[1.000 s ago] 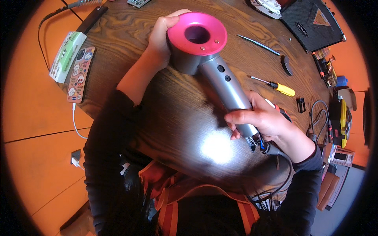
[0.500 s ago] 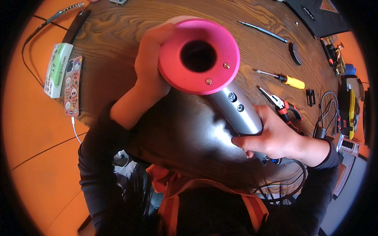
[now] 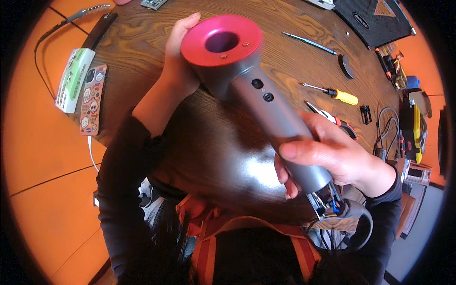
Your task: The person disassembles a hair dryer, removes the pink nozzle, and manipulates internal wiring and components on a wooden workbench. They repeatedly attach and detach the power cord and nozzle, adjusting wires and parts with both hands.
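I hold a grey hair dryer (image 3: pixel 266 107) with a pink ring-shaped head above the round wooden table (image 3: pixel 142 42). My left hand (image 3: pixel 178 61) cups the back of the pink head (image 3: pixel 221 40). Around the lower end of the grey handle my right hand (image 3: pixel 327 152) is wrapped. The handle's bottom is open, and coloured wires (image 3: pixel 327 202) and a grey cable show there.
A yellow-handled screwdriver (image 3: pixel 335 95), red-handled pliers (image 3: pixel 337 121), a thin metal rod (image 3: pixel 308 42) and a small black part (image 3: pixel 346 66) lie on the table to the right. A phone (image 3: pixel 92 99) and a white-green box (image 3: pixel 73 78) lie at the left edge. A black case (image 3: pixel 370 19) sits far right.
The dryer has been raised toward the camera and tilted, so its pink head now faces up. My right hand slid along the handle's lower end.
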`<state>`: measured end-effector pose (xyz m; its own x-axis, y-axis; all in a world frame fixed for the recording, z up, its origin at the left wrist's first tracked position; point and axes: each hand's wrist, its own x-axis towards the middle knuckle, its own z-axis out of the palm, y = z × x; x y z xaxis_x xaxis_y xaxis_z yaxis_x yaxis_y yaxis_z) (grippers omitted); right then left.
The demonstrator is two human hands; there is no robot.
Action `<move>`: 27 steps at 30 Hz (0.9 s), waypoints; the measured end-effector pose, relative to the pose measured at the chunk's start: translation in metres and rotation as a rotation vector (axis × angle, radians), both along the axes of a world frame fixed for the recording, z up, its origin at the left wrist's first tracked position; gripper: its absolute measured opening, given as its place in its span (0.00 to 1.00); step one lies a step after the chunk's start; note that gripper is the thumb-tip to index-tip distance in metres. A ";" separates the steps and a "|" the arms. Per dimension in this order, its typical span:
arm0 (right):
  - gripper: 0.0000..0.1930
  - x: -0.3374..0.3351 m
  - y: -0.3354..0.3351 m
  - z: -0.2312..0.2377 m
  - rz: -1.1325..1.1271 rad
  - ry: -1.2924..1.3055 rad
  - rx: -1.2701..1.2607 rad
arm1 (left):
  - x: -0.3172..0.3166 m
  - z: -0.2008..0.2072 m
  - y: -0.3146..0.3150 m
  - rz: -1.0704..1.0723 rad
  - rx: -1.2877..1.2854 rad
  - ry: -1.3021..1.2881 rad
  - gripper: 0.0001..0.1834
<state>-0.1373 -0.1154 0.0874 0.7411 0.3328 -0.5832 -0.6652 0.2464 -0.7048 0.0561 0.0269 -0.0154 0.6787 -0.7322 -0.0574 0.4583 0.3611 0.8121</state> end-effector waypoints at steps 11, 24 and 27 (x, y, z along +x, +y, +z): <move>0.17 -0.008 0.016 -0.015 -0.105 -0.077 0.170 | 0.010 -0.003 0.003 -0.362 -0.407 0.217 0.42; 0.17 -0.011 0.018 -0.081 -0.195 -0.236 0.032 | -0.023 -0.003 0.004 0.321 -0.053 -0.959 0.46; 0.19 -0.007 0.020 -0.082 -0.204 -0.218 0.052 | -0.025 -0.003 -0.003 0.423 -0.023 -0.950 0.58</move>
